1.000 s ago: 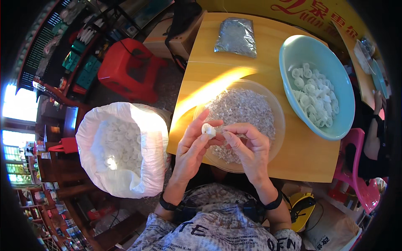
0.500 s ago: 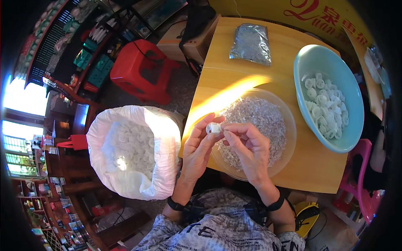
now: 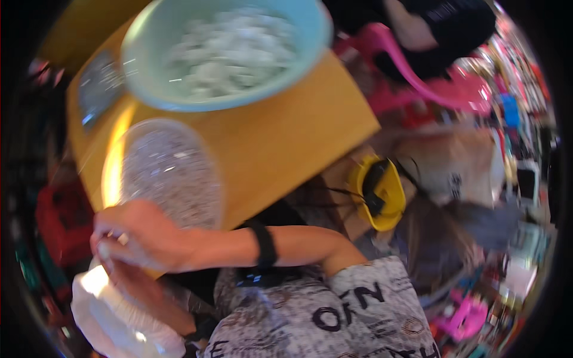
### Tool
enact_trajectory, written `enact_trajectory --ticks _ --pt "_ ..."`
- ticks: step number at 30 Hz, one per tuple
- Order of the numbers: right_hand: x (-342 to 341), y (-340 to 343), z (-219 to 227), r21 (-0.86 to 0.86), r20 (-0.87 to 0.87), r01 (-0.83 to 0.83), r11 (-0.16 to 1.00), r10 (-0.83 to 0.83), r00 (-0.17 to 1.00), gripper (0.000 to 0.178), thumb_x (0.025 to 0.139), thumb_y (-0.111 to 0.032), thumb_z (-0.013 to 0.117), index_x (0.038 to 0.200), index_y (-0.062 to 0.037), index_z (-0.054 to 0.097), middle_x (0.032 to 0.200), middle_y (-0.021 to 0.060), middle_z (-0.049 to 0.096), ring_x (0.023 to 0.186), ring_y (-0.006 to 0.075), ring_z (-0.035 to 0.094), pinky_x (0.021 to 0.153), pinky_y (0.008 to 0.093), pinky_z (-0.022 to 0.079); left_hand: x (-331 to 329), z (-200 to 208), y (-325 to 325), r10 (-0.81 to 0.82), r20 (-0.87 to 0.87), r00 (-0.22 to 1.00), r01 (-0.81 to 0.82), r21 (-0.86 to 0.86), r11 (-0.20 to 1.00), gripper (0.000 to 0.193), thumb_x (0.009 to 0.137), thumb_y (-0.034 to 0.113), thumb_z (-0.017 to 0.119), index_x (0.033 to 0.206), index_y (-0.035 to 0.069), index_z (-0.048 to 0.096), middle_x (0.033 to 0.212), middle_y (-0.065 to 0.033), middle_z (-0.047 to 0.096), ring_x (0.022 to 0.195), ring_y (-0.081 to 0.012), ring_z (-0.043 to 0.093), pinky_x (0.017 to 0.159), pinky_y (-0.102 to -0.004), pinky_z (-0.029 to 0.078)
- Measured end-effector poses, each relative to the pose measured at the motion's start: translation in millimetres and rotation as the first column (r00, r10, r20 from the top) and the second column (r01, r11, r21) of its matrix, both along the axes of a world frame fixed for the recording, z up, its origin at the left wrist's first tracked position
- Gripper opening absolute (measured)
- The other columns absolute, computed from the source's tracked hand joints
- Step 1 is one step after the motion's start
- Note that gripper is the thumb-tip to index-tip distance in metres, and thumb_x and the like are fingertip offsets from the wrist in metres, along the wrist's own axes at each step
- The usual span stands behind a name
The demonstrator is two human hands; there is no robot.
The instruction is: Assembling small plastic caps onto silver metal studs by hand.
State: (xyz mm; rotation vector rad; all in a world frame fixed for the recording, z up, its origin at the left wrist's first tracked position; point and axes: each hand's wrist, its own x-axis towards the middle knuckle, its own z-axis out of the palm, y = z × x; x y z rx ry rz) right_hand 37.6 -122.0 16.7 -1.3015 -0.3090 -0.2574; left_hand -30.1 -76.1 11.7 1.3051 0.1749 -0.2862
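At the left, my right hand (image 3: 140,235) reaches across and meets my left hand (image 3: 128,271), both blurred by motion. Their curled fingertips come together around a small pale piece (image 3: 123,238), apparently the white plastic part held half a second ago. My right hand hides most of the left fingers. Just beyond the hands stands a clear round tub (image 3: 218,194) filled with small transparent plastic pieces (image 3: 167,170). A white sack (image 3: 98,319) sits below my left hand; its contents are mostly out of sight.
A light blue basin (image 3: 140,77) of white plastic parts (image 3: 239,51) stands on the wooden table (image 3: 286,137). Near it lies a silvery bag (image 3: 100,86). A pink chair (image 3: 412,77), a seated person's arm (image 3: 412,27), a yellow container (image 3: 391,209) and sacks (image 3: 447,164) are at the right.
The view has swung right, so the table, tub and sack appear farther left. My hands remain together but now look smeared, and the small part is harder to see.
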Motion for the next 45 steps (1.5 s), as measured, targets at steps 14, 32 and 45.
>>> enact_trajectory --ticks 14,32,45 --pt "2 -1 16 -0.209 0.348 0.360 0.909 -0.274 0.896 0.018 0.064 -0.008 0.065 0.064 0.0006 0.049 0.062 0.0157 0.053 0.058 0.0339 0.055 0.054 0.0404 0.045 -29 -2 4 0.090 0.271 0.958 -0.093 -0.003 0.996 0.039 0.096 0.015 0.045 0.131 -0.002 0.040 0.128 -0.0150 0.049 0.117 -0.0198 0.048 0.103 -0.0306 0.037" --pt "3 -164 86 -0.560 0.246 0.400 0.725 -0.316 0.916 0.006 0.065 -0.010 0.063 0.063 -0.0046 0.065 0.068 0.0165 0.063 0.070 0.0317 0.062 0.068 0.0361 0.051 22 -21 77 0.153 0.403 0.902 -0.168 0.003 0.986 0.043 0.096 0.012 0.044 0.135 -0.003 0.035 0.138 -0.0199 0.038 0.122 -0.0247 0.046 0.105 -0.0294 0.037" --pt "6 -76 64 -0.301 0.249 0.087 0.950 -0.009 0.968 0.010 0.075 -0.005 0.068 0.085 -0.0048 0.064 0.078 0.0082 0.065 0.068 0.0160 0.065 0.056 0.0272 0.052 10 -10 72 0.315 0.308 0.897 -0.313 -0.060 0.948 0.047 0.087 0.004 0.055 0.132 0.000 0.040 0.126 -0.0188 0.050 0.096 -0.0225 0.061 0.083 -0.0291 0.051"
